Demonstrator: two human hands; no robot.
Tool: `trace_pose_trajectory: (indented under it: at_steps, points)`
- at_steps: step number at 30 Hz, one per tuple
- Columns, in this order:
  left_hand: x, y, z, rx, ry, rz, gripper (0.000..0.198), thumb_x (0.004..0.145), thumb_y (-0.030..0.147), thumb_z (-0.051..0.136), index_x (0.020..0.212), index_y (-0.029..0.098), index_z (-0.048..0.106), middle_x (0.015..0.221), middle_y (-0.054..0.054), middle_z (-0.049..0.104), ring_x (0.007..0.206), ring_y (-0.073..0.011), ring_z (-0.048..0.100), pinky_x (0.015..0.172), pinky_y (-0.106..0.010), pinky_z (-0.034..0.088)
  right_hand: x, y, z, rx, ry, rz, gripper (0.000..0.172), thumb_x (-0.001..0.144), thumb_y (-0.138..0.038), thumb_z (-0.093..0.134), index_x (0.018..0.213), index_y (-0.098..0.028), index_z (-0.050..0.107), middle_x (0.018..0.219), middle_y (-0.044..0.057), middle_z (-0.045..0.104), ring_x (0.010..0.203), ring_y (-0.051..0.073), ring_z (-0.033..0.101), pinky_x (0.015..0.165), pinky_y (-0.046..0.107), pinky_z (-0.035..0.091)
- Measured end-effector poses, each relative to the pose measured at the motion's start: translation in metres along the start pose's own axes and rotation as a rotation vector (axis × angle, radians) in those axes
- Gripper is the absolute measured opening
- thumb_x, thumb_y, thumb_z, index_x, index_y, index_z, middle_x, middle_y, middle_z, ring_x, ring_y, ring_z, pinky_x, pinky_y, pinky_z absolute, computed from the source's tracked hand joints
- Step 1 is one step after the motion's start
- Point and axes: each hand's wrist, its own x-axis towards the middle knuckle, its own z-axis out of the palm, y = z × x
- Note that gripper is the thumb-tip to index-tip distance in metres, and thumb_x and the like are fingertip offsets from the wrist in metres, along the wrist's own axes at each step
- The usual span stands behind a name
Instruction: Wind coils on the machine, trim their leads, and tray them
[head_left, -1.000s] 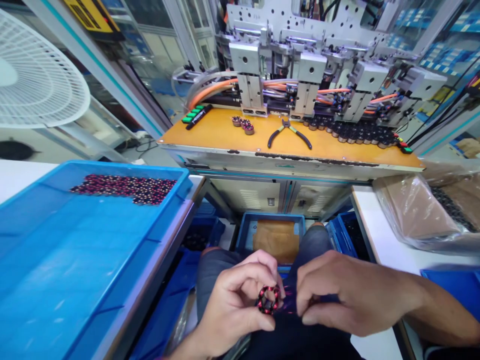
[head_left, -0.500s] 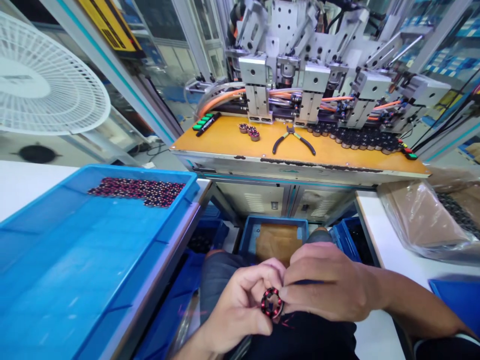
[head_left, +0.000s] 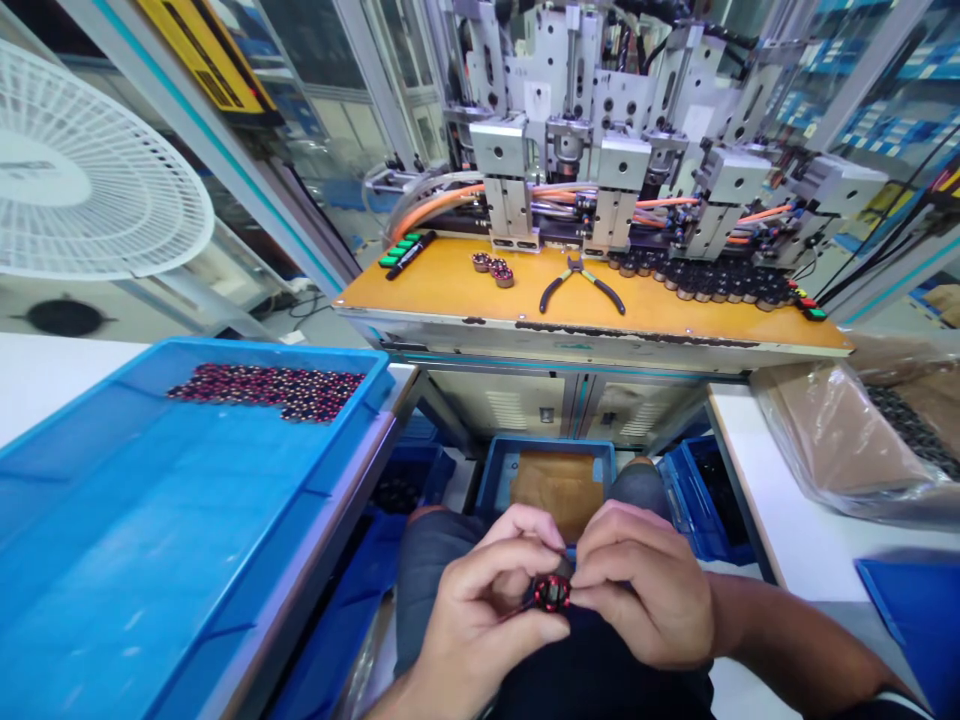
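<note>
Above my lap, my left hand [head_left: 499, 600] grips a small motor stator [head_left: 553, 594], a dark ring with red wire windings, between thumb and fingers. The fingertips of my right hand [head_left: 645, 585] are pinched together at the right edge of the same stator. Whether they also hold a wire end is too small to tell. The ring's open face is tilted up toward me, and the fingers cover part of its rim. Many similar stators [head_left: 270, 388] lie packed at the far end of the blue tray [head_left: 247, 600] on my left.
An orange bench [head_left: 450, 295] ahead carries pliers [head_left: 577, 285], a few wound stators [head_left: 501, 272], a marker [head_left: 412, 255] and a row of black-topped parts [head_left: 705, 278]. Behind it stands a machine [head_left: 570, 130]. A bagged carton [head_left: 832, 430] sits right, a fan [head_left: 90, 170] left.
The stator has turned in my fingers, its face now looking flatter and sitting slightly higher and to the right. My right hand has drawn down, its fingers more bent around the rim.
</note>
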Motion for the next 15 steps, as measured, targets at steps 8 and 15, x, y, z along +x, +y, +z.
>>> trace_pose_trajectory:
  at_steps: [8, 15]
  points:
    - [-0.014, -0.001, -0.011, -0.009, -0.041, -0.248, 0.022, 0.085, 0.031, 0.073, 0.105, 0.023, 0.067, 0.076, 0.001, 0.064, 0.063, -0.0085, 0.058, 0.059, -0.017, 0.049, -0.006, 0.000, 0.005, -0.049, 0.035, -0.073, 0.016, 0.098, -0.015, 0.052, 0.087, -0.012, 0.063, 0.073, 0.007, 0.063, 0.067, 0.013, 0.058, 0.062, 0.025, 0.052]
    - [-0.017, -0.004, -0.006, -0.044, -0.010, -0.133, 0.019, 0.091, 0.017, 0.064, 0.107, 0.028, 0.066, 0.085, 0.000, 0.066, 0.068, -0.0116, 0.069, 0.060, -0.021, 0.056, -0.011, -0.003, 0.009, -0.127, 0.089, -0.026, 0.011, 0.094, -0.009, 0.055, 0.088, -0.013, 0.063, 0.073, 0.005, 0.062, 0.066, 0.013, 0.058, 0.061, 0.026, 0.052]
